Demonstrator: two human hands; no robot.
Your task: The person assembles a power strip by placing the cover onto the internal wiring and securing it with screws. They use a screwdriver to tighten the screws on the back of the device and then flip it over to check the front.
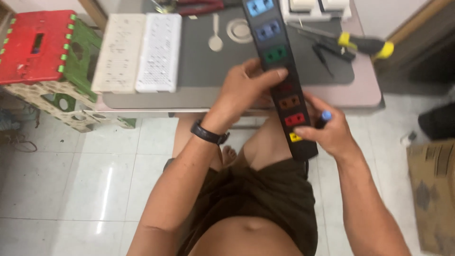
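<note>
Power strip [284, 71], long and black with coloured sockets, lies slanted from the worktop [213, 95] down over the lap. Our left hand [249, 87] is closed over its middle, fingers wrapped across the face. Our right hand [329, 132] clamps the lower end with the thumb by the yellow switch, and also pinches a dark tool with a blue cap [323, 118]; we cannot tell what kind. We judge the step in hand to be steadying the strip for work on its casing. The next move would call for a firm left grip and the right hand freed to turn the tool.

Surface: grey mat [204, 57] on a pinkish worktop, carrying two white perforated covers [137, 52], a yellow-handled screwdriver [365, 45], dark pliers [327, 50] and red-handled pliers [199, 7]. Room: pale tiled floor [71, 180], red and green folding stool [42, 52] at left, cardboard box [433, 194] at right.
</note>
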